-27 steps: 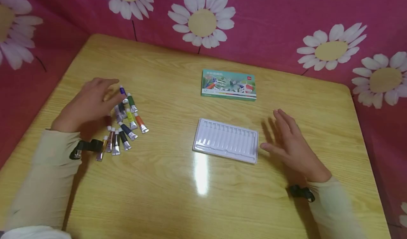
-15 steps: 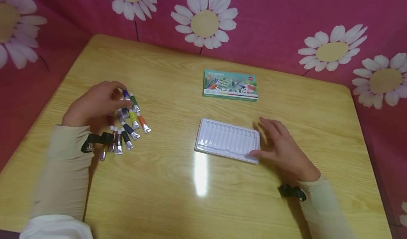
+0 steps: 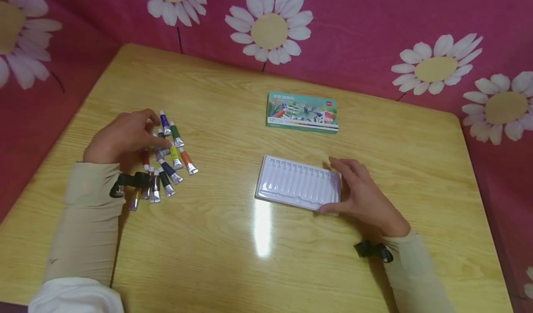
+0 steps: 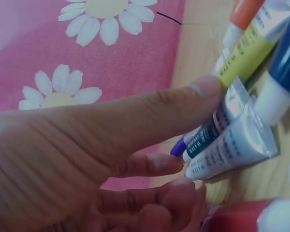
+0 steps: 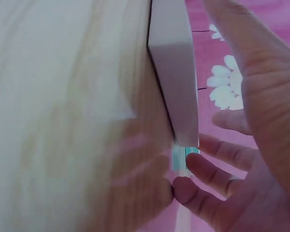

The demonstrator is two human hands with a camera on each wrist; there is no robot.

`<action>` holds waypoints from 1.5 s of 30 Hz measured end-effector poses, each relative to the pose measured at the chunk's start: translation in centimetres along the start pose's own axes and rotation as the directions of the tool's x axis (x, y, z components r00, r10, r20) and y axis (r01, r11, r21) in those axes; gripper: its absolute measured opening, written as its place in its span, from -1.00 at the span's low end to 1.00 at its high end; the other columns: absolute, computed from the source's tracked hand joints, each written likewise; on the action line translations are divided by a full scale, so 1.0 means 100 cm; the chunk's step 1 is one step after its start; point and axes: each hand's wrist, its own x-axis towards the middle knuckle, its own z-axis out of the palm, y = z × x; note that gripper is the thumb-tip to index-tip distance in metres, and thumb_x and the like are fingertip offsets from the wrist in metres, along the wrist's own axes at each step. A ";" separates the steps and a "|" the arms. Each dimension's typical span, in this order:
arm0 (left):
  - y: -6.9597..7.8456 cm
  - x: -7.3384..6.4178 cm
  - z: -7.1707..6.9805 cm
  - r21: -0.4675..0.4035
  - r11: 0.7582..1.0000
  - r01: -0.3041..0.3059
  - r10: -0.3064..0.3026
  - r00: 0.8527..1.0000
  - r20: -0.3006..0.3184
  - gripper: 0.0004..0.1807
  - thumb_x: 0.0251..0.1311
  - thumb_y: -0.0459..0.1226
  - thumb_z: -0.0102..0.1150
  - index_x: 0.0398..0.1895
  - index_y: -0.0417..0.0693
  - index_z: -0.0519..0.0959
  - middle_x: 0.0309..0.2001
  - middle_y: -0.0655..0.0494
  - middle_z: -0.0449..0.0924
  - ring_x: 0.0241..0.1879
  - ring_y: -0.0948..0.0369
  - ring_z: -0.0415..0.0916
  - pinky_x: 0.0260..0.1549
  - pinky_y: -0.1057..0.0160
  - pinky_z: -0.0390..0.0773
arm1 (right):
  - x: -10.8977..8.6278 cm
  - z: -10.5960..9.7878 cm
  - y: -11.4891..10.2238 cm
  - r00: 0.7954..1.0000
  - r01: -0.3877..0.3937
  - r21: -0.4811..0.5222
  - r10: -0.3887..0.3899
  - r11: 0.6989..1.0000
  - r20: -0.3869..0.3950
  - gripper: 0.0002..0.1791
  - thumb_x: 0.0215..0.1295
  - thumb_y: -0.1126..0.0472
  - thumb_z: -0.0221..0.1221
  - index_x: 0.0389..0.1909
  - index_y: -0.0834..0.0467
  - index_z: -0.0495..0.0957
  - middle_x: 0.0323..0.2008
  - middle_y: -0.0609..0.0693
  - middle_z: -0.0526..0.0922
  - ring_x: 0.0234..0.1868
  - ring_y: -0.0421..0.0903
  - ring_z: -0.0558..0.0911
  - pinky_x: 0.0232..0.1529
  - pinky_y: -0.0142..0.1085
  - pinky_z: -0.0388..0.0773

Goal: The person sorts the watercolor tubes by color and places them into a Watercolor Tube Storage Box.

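Observation:
My left hand (image 3: 125, 134) is over a loose cluster of small paint tubes at the left of the table. In the left wrist view, the thumb touches or nearly touches a yellow paint tube (image 4: 246, 55), and the bent index finger ends near the cap of a pale grey paint tube (image 4: 229, 152). Thumb and finger stay apart. An orange tube (image 3: 188, 160) and a purple tube (image 3: 164, 121) lie beside it. Around the right end of a white slotted plastic tray (image 3: 291, 183), my right hand (image 3: 364, 197) spreads its thumb and fingers; contact is unclear.
Behind the tray lies a teal paint box (image 3: 301, 111) with printed flowers. Several dark and blue tubes, such as a blue tube (image 3: 170, 172), lie below my left hand. A pink daisy-patterned cloth (image 3: 350, 30) stands along the table's (image 3: 200, 248) back edge.
My right hand has moved left from beside the tray to around its right end. My left hand has come slightly right and lower over the tubes. Tray and box stay put.

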 end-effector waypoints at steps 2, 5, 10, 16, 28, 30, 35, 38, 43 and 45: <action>0.000 0.000 0.000 0.006 1.000 0.004 -0.004 1.000 -0.003 -0.20 0.17 0.07 0.44 0.29 -0.23 0.38 0.03 -0.32 0.61 -0.09 -0.11 0.56 -0.02 -0.18 0.54 | 0.000 0.001 -0.001 1.000 0.012 -0.016 -0.012 1.000 -0.010 0.35 -0.21 -0.40 0.55 0.61 0.01 0.17 0.43 0.10 0.31 0.37 0.09 0.30 0.40 0.18 0.42; -0.002 0.000 0.000 0.008 1.000 0.006 -0.006 1.000 -0.008 -0.18 0.16 0.08 0.44 0.30 -0.26 0.38 0.02 -0.32 0.63 -0.09 -0.10 0.56 0.01 -0.21 0.53 | 0.000 0.004 -0.002 0.999 0.029 -0.038 -0.031 0.999 -0.042 0.36 -0.29 -0.41 0.58 0.58 0.02 0.23 0.39 0.10 0.36 0.35 0.08 0.33 0.39 0.17 0.42; -0.005 0.001 0.001 -0.015 0.999 0.028 -0.028 1.000 -0.007 -0.22 0.16 -0.01 0.49 0.31 -0.22 0.38 0.06 -0.34 0.55 -0.14 -0.07 0.55 -0.04 -0.17 0.51 | -0.001 0.007 -0.003 0.993 0.072 -0.053 -0.076 0.996 -0.086 0.37 -0.42 -0.39 0.63 0.53 0.02 0.30 0.39 0.09 0.38 0.36 0.07 0.34 0.37 0.14 0.44; -0.005 0.002 0.001 -0.035 0.999 0.027 -0.027 1.000 -0.001 -0.26 0.16 -0.10 0.50 0.31 -0.19 0.38 0.03 -0.32 0.53 -0.21 -0.04 0.58 -0.07 -0.12 0.49 | 0.001 0.012 -0.002 0.993 0.094 -0.020 -0.095 0.995 -0.067 0.39 -0.45 -0.39 0.63 0.54 -0.02 0.29 0.43 0.10 0.33 0.41 0.08 0.28 0.37 0.14 0.43; -0.001 0.000 0.002 -0.013 1.000 0.006 -0.006 1.000 0.010 -0.50 0.24 -0.18 0.42 0.13 -0.26 0.51 -0.09 -0.25 0.61 -0.29 0.05 0.59 -0.22 0.07 0.53 | 0.004 0.018 0.000 0.993 0.114 0.001 -0.114 0.993 -0.021 0.34 -0.29 -0.23 0.67 0.56 0.10 0.25 0.41 0.14 0.35 0.42 0.11 0.27 0.37 0.10 0.38; 0.000 -0.001 0.002 -0.012 1.000 0.000 0.001 1.000 0.016 -0.52 0.25 -0.20 0.41 0.12 -0.28 0.51 -0.12 -0.25 0.64 -0.33 0.07 0.62 -0.22 0.08 0.54 | 0.003 0.018 -0.001 0.993 0.118 0.000 -0.118 0.993 -0.023 0.34 -0.29 -0.23 0.67 0.57 0.10 0.25 0.41 0.14 0.35 0.42 0.11 0.27 0.38 0.10 0.38; 0.001 -0.002 0.000 -0.025 1.000 -0.003 0.004 0.999 0.039 -0.53 0.25 -0.22 0.39 0.11 -0.30 0.51 -0.14 -0.25 0.67 -0.44 0.13 0.66 -0.15 0.03 0.54 | 0.003 0.018 -0.001 0.993 0.119 -0.003 -0.119 0.993 -0.024 0.33 -0.27 -0.23 0.67 0.57 0.09 0.25 0.41 0.13 0.35 0.43 0.11 0.27 0.38 0.10 0.37; 0.002 -0.003 -0.001 -0.031 0.999 0.009 -0.007 0.999 0.052 -0.52 0.25 -0.21 0.38 0.13 -0.29 0.50 -0.08 -0.29 0.65 -0.43 0.15 0.66 -0.12 0.00 0.53 | 0.002 0.018 0.000 0.994 0.109 -0.001 -0.109 0.994 -0.019 0.33 -0.26 -0.26 0.65 0.57 0.08 0.24 0.42 0.12 0.34 0.43 0.11 0.26 0.39 0.10 0.37; 0.003 -0.005 -0.004 -0.006 1.000 0.000 0.000 0.999 0.035 -0.51 0.23 -0.23 0.33 0.16 -0.30 0.48 0.00 -0.35 0.62 -0.30 0.05 0.67 -0.07 -0.07 0.54 | 0.003 0.019 0.000 0.997 0.077 0.009 -0.077 0.997 0.005 0.34 -0.23 -0.36 0.59 0.59 0.02 0.21 0.45 0.08 0.31 0.44 0.08 0.23 0.39 0.10 0.38; 0.004 -0.007 -0.006 0.003 1.000 -0.001 0.001 1.000 0.017 -0.50 0.22 -0.25 0.31 0.17 -0.29 0.47 0.01 -0.36 0.61 -0.25 -0.01 0.64 -0.09 -0.06 0.55 | 0.003 0.019 -0.001 0.997 0.071 0.009 -0.071 0.997 0.011 0.33 -0.20 -0.39 0.57 0.60 0.01 0.20 0.45 0.08 0.30 0.44 0.08 0.23 0.39 0.11 0.39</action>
